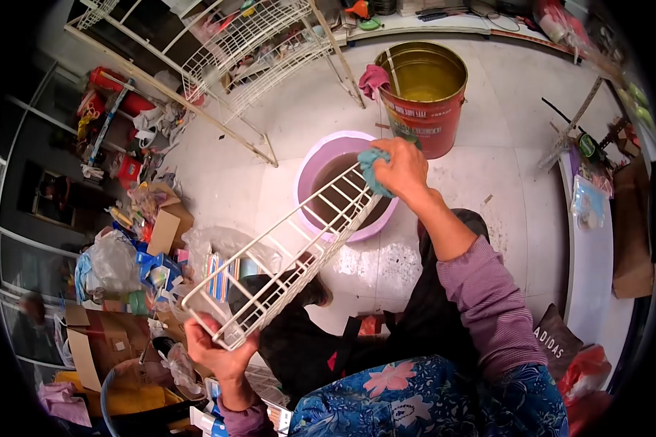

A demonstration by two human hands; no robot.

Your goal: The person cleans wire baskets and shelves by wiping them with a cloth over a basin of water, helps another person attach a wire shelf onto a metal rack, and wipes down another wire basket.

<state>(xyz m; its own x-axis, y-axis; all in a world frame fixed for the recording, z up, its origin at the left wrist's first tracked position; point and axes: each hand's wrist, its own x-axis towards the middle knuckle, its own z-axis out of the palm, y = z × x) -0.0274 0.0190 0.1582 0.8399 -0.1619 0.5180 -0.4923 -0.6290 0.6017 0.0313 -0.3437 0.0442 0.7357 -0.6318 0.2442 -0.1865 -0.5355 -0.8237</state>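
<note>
A long white wire rack (284, 266) slants across the view, its far end above a purple basin (304, 164) of murky water. My left hand (221, 352) grips the rack's near end, fingers wrapped round the wires. At the far end my right hand (402, 171) is closed on a teal cloth (372, 172), which is pressed against the rack. Behind the basin stands a red metal bucket (434, 135) with yellowish liquid or lining inside. A pink cloth (374, 80) hangs over its rim beside a thin stick.
A larger white wire shelf stand (255, 54) stands at the back left. Cardboard boxes (169, 227), plastic bags (113, 266) and loose goods crowd the left side. On the right are a white ledge (587, 277) and a dark ADIDAS bag (556, 339). Floor tiles near the basin look wet.
</note>
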